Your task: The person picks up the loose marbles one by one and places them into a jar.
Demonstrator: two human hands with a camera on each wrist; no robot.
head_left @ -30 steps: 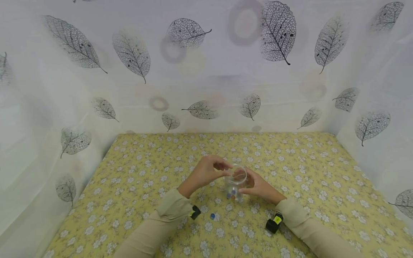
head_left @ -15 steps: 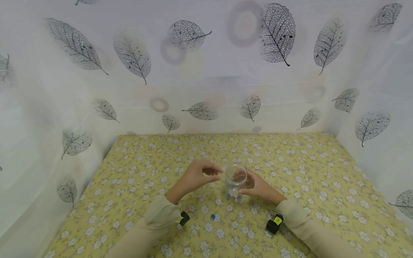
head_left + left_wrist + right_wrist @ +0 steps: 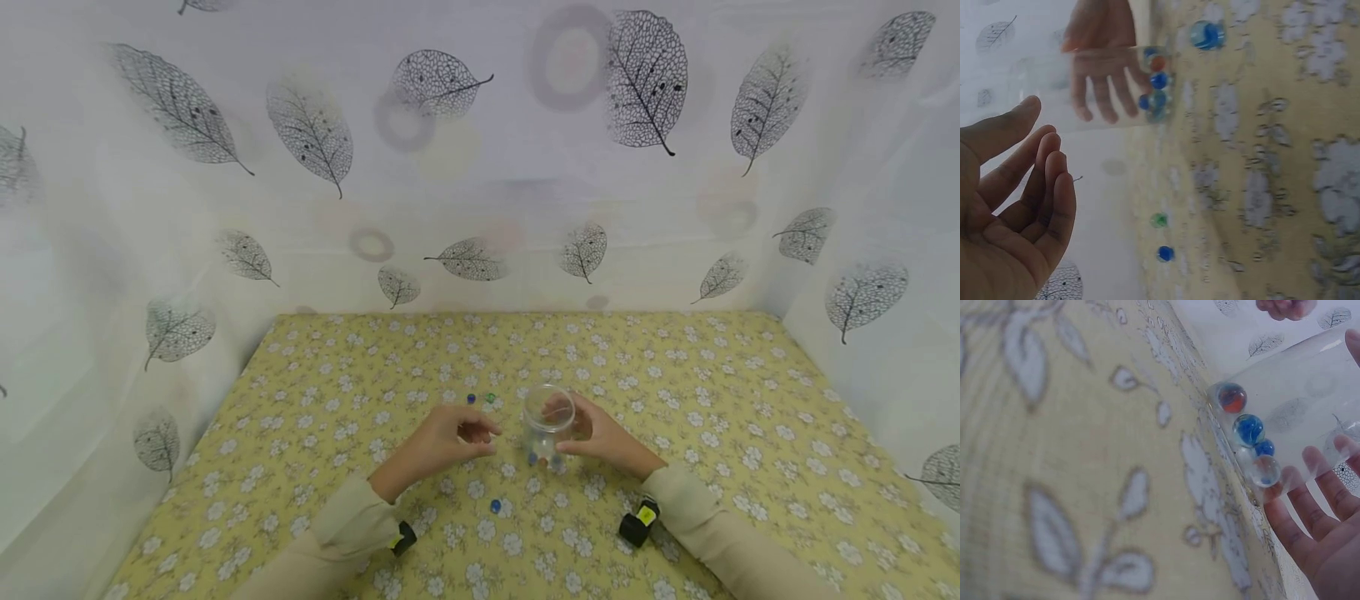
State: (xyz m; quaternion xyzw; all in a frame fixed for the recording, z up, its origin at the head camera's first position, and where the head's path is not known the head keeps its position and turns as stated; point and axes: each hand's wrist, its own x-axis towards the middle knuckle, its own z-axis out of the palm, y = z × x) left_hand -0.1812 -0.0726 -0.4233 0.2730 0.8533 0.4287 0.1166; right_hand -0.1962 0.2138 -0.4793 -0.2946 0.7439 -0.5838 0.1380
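Note:
A clear, open-topped jar (image 3: 548,425) stands upright on the cloth, with several marbles (image 3: 1249,430) at its bottom, blue, orange-red and clear. My right hand (image 3: 606,435) holds the jar from the right, fingers around its far side and thumb in front. To the left of the jar, my left hand (image 3: 450,442) hovers with nothing in its loosely bent fingers (image 3: 1052,181). Outside the jar lie three marbles: a blue marble (image 3: 496,506) nearer to me, plus a dark blue marble (image 3: 471,399) and a green marble (image 3: 490,398) beyond my left hand.
The table wears a yellow flowered cloth (image 3: 360,367). White sheeting (image 3: 495,192) printed with dark leaves hangs behind it and along both sides. Black devices (image 3: 638,522) are strapped at both wrists.
My left hand has drawn back from the jar's rim, leftward and toward me, uncovering the dark blue and green marbles. Marbles inside the jar have shifted at its bottom. My right hand stays put.

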